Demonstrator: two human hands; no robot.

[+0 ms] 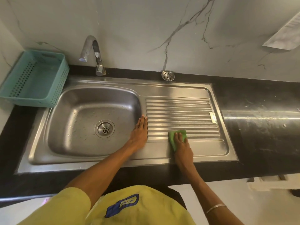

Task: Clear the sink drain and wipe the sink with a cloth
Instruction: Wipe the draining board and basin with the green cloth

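The steel sink (53, 127) has a wet bowl on the left with its drain (104, 128) uncovered, and a ribbed drainboard (180, 114) on the right. The loose drain strainer (167, 75) lies on the black counter behind the drainboard. My right hand (182, 144) presses a green cloth (174, 137) flat on the near part of the drainboard, fingers spread over it. My left hand (140, 129) rests flat and empty on the ridge between bowl and drainboard.
A curved tap (94, 54) stands behind the bowl. A teal perforated basket (34, 78) sits at the sink's left rear corner. The black counter (259, 119) stretches to the right, with a marble wall behind it.
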